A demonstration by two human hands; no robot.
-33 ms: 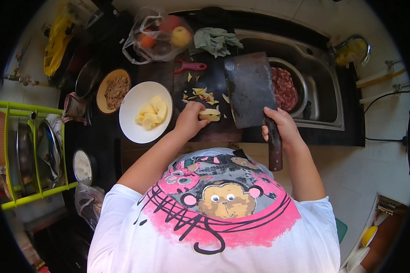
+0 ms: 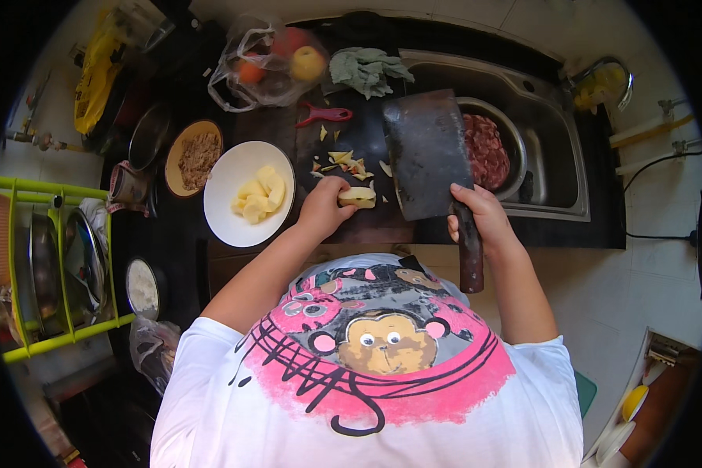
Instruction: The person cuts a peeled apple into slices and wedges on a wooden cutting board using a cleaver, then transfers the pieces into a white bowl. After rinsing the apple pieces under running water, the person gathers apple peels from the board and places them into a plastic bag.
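With its fingers closed round a pale, peeled apple piece [image 2: 358, 196], my left hand [image 2: 325, 207] rests on the dark cutting board [image 2: 343, 228]. A broad, dark-bladed cleaver [image 2: 427, 152] is in my right hand [image 2: 485, 218], gripped where the handle meets the blade. The blade stands to the right of the apple piece, apart from it, and partly covers the metal basin of meat. Just beyond my left hand lie apple scraps [image 2: 349, 162] with bits of peel. A white bowl [image 2: 225, 226] of cut apple chunks [image 2: 257, 195] sits left of that hand.
A red peeler [image 2: 325, 114] lies behind the scraps, near a bag of fruit [image 2: 277, 62] and a green cloth [image 2: 368, 70]. Raw red meat [image 2: 485, 152] fills a metal basin in the sink [image 2: 554, 140]. Bowls of minced food [image 2: 198, 160] and white powder [image 2: 142, 287] are at left, beside a green rack [image 2: 70, 337].
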